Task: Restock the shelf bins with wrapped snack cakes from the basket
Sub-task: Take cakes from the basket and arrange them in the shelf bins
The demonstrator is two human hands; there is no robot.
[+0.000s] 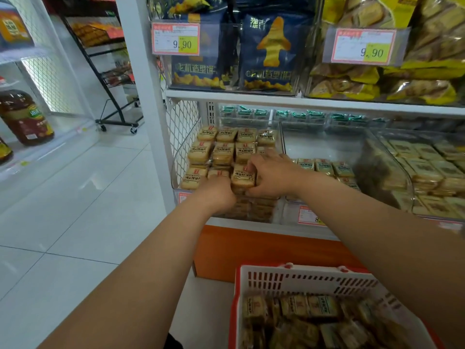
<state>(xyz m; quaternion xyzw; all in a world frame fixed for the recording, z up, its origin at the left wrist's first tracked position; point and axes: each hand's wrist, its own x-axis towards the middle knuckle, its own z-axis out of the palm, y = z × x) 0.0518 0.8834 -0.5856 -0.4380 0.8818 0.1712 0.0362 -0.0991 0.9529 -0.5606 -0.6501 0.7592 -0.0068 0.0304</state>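
A clear shelf bin (176, 172) at the left of the lower shelf holds several stacked wrapped snack cakes (224, 149) with red-marked labels. My left hand (216, 192) is at the bin's front row, fingers curled over a cake (218, 173) there. My right hand (271, 175) grips the neighbouring front cake (242, 176), thumb beneath it. A white and red basket (302, 278) at the bottom right holds several more wrapped cakes (302, 313).
The neighbouring clear bin (324, 147) is partly filled with green-labelled cakes (324, 166); a fuller bin (427, 167) lies to its right. Above, blue and yellow snack bags fill the upper shelf (251, 95). A black wheeled rack (113, 79) stands on the tiled floor at left.
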